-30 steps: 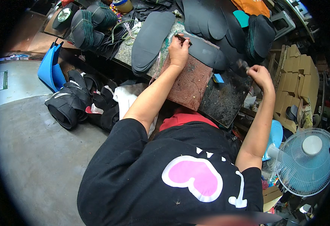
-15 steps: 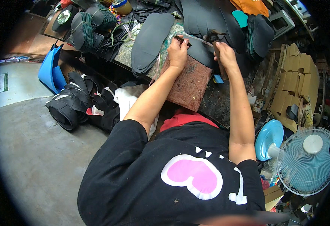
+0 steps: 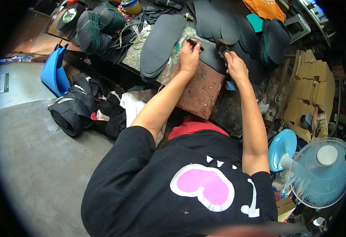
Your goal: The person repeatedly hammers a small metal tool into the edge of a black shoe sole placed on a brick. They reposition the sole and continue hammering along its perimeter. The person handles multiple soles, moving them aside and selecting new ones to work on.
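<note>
My left hand (image 3: 189, 59) is closed round a short dark tool (image 3: 196, 44), perhaps a punch; its lower end is hidden by my fingers. A dark grey shoe sole (image 3: 212, 59) lies beneath it on a reddish-brown block (image 3: 198, 90). Just to the right, my right hand (image 3: 236, 68) grips a hammer (image 3: 223, 46) by its handle, with the dark head close to the tool. Most of the handle is behind my hand. A stack of dark soles (image 3: 161, 45) lies left of my left hand.
More soles (image 3: 214, 19) cover the back of the bench, with string-tied bundles (image 3: 89, 29) at both sides. Black strap pieces (image 3: 72, 112) are heaped at the left, by a blue folded sheet (image 3: 54, 73). Cartons (image 3: 309, 87) and a fan (image 3: 319, 172) stand at the right.
The hammer has tipped in my right hand: its handle, earlier seen below the fist, is now mostly hidden, and the head sits slightly lower. My left hand keeps its hold on the dark tool.
</note>
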The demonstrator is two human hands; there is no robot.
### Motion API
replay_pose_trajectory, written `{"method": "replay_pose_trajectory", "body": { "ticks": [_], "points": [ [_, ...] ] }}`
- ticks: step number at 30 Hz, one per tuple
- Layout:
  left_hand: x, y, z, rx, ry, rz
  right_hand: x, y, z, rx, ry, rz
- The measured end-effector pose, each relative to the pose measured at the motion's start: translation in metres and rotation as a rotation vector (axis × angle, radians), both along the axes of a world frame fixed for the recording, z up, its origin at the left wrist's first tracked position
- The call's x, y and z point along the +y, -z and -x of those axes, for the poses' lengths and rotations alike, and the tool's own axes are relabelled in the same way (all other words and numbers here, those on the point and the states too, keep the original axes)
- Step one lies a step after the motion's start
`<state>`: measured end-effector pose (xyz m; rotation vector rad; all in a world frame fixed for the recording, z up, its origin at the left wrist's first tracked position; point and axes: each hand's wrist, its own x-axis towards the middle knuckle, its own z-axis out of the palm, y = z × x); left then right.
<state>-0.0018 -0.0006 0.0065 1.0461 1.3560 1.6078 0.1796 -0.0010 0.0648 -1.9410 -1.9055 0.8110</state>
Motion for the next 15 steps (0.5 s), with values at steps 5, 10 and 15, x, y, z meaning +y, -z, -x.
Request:
{"method": "replay_pose_trajectory", "body": {
  "ticks": [5,10,15],
  "points": [
    [0.01,-0.006,0.006,-0.242,-0.043,0.02,-0.002,-0.004,-0.002,-0.063,0.008,-0.04],
    [0.023,-0.015,0.017,-0.068,-0.118,-0.031,-0.011,-0.005,0.007,-0.176,0.007,-0.169],
    [0.034,-0.004,0.014,0.209,-0.026,0.01,-0.011,-0.007,0.01,-0.244,-0.004,-0.15]
  ]
}}
